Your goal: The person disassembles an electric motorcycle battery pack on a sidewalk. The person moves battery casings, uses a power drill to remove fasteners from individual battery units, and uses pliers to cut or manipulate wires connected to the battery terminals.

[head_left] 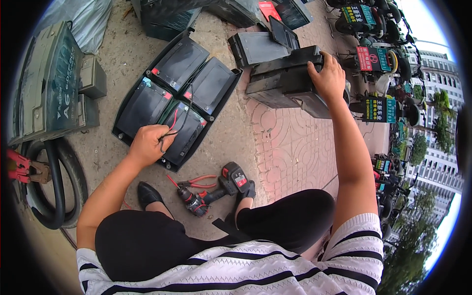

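Note:
My left hand is closed in a pinch on a pair of thin red and black wires, which arch over the near battery. Below them, a black open battery case holds several dark batteries with red terminal marks. My right hand grips the upper right edge of another black battery case, thumb on the near side and fingers over the end. That case lies tilted on the paving. Between my feet are a black and red cordless drill and red-handled pliers.
More dark cases stand beyond, one with a red card. A large battery box, small grey batteries, a tyre and red-handled cutters are at left. Parked electric bikes line the right side.

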